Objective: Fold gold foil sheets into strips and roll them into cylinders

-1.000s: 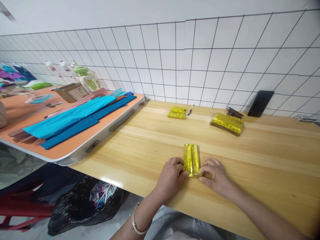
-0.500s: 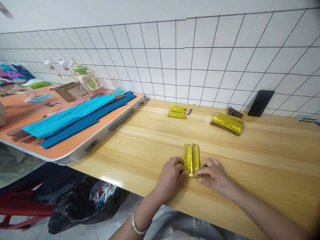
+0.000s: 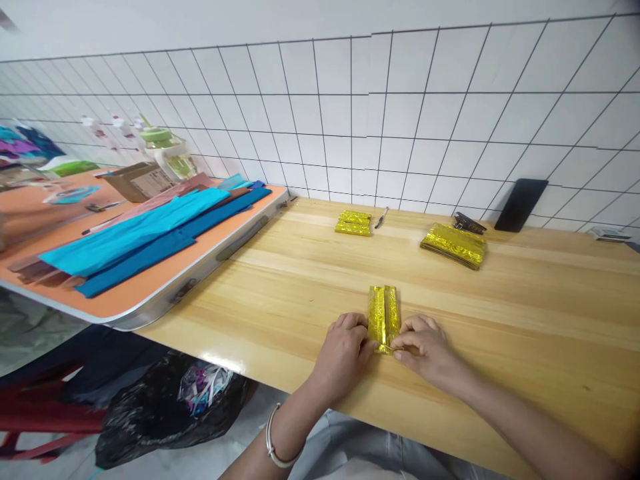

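A gold foil piece (image 3: 377, 313) with a lengthwise gap lies on the wooden table (image 3: 280, 293), its near end turned up in a small fold. My left hand (image 3: 347, 347) has its fingers closed on the left side of that near end. From the right, my right hand (image 3: 425, 347) pinches the right part of the same end between thumb and fingers. Behind lie a small gold foil piece (image 3: 353, 223) and a stack of gold foil (image 3: 453, 247).
A pen (image 3: 381, 218), a black stapler-like object (image 3: 469, 223) and a dark phone-like slab (image 3: 521, 205) are near the tiled wall. Left, an orange table (image 3: 120, 293) bears blue strips (image 3: 135, 230), a cardboard box (image 3: 140, 181) and a green-lidded jug (image 3: 170, 153). Below hangs a black bag (image 3: 150, 427).
The two long sides of the foil piece lie slightly closer together, and its near end looks a little flatter. Both hands have hardly moved.
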Demonstrator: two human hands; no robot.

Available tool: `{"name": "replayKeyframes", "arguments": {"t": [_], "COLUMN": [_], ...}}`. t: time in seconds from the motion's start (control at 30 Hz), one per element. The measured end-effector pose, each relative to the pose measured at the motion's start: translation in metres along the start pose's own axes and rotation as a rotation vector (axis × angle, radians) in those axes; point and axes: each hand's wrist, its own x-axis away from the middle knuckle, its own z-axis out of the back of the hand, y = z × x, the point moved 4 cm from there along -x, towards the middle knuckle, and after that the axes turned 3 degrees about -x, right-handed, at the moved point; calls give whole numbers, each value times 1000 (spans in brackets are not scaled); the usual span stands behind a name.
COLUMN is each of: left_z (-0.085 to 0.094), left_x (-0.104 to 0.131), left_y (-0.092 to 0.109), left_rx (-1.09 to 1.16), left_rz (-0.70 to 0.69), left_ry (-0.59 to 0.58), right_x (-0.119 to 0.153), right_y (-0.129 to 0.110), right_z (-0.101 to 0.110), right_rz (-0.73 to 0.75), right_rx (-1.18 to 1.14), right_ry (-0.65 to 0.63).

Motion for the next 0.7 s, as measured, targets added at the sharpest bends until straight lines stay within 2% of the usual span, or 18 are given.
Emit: {"name": "replayKeyframes", "arguments": {"t": [0.37,0.7], "left_z": [-2,-13], "left_x": [0,3], "left_y": [0,6], "left_rx": [-55,-305], "left_rz": [5,-12], "left_ry": [35,-16], "right_x": [-3,-4], "right_y": [-8,-5], "right_z": [2,0], "right_rz": [-45,-14], "right_rx": [17,29], "right_ry": [44,33]}}
